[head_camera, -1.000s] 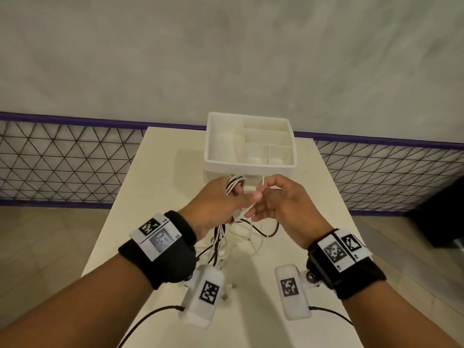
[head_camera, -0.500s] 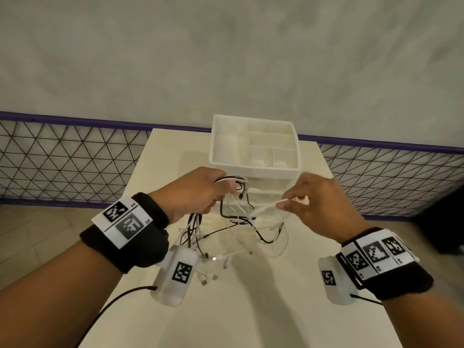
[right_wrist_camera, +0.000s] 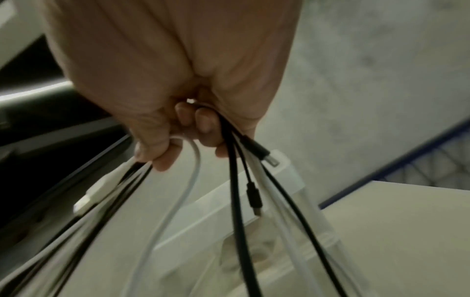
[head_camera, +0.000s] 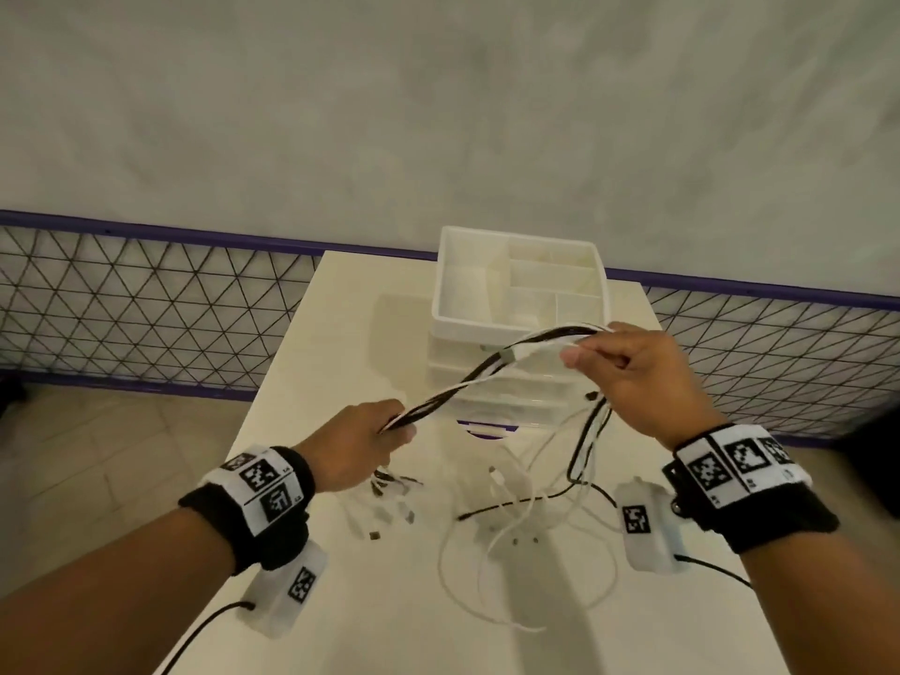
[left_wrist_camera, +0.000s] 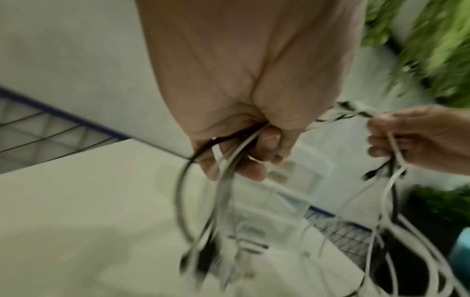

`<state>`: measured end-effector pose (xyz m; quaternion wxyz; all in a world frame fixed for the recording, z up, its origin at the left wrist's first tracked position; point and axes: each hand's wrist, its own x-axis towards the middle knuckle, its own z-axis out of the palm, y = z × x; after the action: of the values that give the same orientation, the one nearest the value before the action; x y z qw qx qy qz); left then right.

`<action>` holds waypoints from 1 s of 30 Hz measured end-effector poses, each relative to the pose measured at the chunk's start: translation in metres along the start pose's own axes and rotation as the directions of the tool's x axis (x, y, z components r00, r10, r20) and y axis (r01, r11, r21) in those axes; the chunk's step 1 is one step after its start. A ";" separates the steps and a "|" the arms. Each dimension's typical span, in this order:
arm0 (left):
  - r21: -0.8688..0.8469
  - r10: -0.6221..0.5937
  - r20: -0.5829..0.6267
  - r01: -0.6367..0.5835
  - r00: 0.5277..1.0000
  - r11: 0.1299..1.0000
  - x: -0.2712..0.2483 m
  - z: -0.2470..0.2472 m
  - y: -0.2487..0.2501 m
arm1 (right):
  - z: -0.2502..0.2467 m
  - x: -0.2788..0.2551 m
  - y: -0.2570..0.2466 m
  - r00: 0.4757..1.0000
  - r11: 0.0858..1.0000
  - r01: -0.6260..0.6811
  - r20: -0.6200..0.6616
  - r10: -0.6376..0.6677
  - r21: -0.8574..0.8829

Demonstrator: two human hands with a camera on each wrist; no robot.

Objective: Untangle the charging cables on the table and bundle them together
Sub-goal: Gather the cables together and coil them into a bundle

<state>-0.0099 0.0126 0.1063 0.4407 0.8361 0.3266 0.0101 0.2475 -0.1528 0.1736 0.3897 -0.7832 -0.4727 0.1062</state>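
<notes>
At the centre of the head view, the left hand and the right hand each keep a clenched grip on the thin black and white charging cables, stretching a twisted span above the pale counter in front of the white plastic drawer organiser. Loose ends trail onto the counter at lower centre. To do this well, I judge the hands should pull apart gently, letting the strands slide rather than cinch.

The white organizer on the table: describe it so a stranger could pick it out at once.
Start at the cream table against the grey wall. At its far edge stands the white organizer, beyond the cables stretched between the left hand and right hand. It alone is boxy and rigid, with an open top split into compartments.
</notes>
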 end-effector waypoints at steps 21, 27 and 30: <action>-0.281 0.008 0.034 0.002 0.999 0.960 0.008 -0.013 0.080 | 0.058 -0.031 -0.036 0.825 0.948 0.318 0.497 -0.268 -0.015; -0.051 0.078 0.065 -0.075 0.995 0.996 0.003 -0.008 0.094 | 0.061 -0.024 -0.053 0.924 0.959 0.025 0.360 -0.130 0.283; -0.074 0.089 0.079 -0.084 0.993 0.994 -0.001 -0.015 0.091 | 0.061 -0.018 -0.035 0.964 0.958 -0.075 0.266 -0.002 0.277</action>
<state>0.0337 -0.0131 0.1839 0.4821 0.8331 0.2710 0.0061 0.1823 -0.1277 0.1538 0.4297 -0.7066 -0.4855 0.2835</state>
